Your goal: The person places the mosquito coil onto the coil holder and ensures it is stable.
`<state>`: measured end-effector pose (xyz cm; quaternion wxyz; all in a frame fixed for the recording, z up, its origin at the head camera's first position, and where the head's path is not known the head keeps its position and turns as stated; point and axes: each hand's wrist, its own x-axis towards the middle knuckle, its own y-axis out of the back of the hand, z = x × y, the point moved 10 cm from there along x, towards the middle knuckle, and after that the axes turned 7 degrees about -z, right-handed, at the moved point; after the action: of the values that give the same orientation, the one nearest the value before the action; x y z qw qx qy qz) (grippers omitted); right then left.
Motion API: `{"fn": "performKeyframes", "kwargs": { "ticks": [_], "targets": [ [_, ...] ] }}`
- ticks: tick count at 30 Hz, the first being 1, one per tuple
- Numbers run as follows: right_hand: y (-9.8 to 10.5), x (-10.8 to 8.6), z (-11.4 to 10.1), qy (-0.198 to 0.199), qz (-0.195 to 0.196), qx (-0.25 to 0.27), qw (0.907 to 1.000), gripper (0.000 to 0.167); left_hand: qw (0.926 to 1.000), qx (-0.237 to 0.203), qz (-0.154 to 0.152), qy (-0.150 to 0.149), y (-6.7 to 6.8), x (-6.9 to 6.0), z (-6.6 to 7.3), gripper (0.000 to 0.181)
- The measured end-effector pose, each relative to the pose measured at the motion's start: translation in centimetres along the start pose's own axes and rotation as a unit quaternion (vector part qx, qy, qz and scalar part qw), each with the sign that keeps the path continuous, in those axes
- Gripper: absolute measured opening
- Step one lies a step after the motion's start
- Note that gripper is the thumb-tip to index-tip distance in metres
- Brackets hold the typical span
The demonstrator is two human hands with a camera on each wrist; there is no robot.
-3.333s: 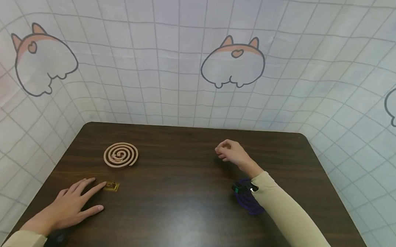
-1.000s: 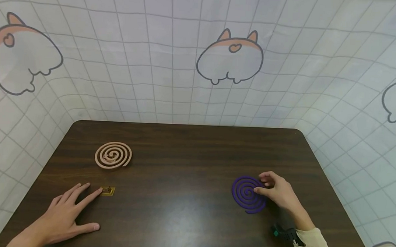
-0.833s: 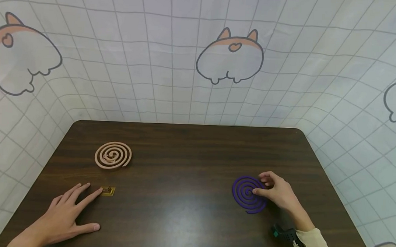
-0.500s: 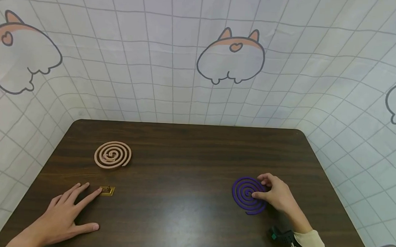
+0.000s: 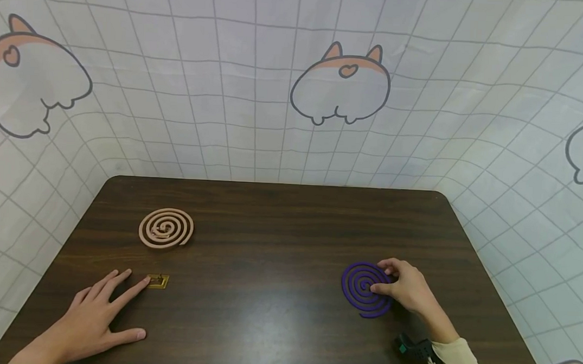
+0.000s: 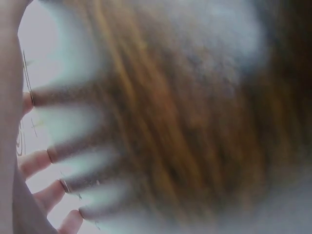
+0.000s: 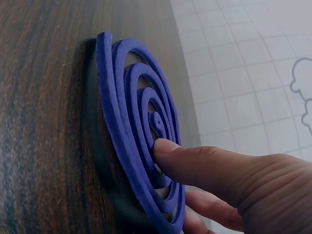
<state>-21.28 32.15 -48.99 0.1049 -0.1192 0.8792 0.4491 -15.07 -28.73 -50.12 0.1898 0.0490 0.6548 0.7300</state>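
In the head view a purple mosquito coil (image 5: 365, 286) is at the right of the table. My right hand (image 5: 409, 287) pinches its right side. In the right wrist view the thumb presses on the face of the coil (image 7: 108, 92), while the other fingers are at its edge, partly hidden behind it. My left hand (image 5: 92, 317) lies on the table at the left with fingers spread. Its index fingertip touches a small gold metal plate (image 5: 158, 281) with a dark raised bit on it. The left wrist view shows only fingertips (image 6: 36, 163) and a blurred tabletop.
A tan mosquito coil (image 5: 164, 245) lies at the back left of the dark wooden table (image 5: 270, 230), beyond the gold plate. White grid-patterned cloth (image 5: 216, 119) with cartoon prints surrounds the table's back and sides.
My right hand came back and to the right from the far part of the table and took hold of the purple coil, which has since shifted slightly toward me. The left hand stays by the plate.
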Motion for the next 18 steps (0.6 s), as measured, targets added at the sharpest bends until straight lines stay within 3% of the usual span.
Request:
{"fn": "performKeyframes", "kwargs": {
  "ticks": [18],
  "targets": [
    [-0.03,-0.33,-0.44,0.001,0.001,0.008,1.0,0.06,1.0,0.006,-0.003,0.005,0.1,-0.03,0.18,0.098]
  ]
}}
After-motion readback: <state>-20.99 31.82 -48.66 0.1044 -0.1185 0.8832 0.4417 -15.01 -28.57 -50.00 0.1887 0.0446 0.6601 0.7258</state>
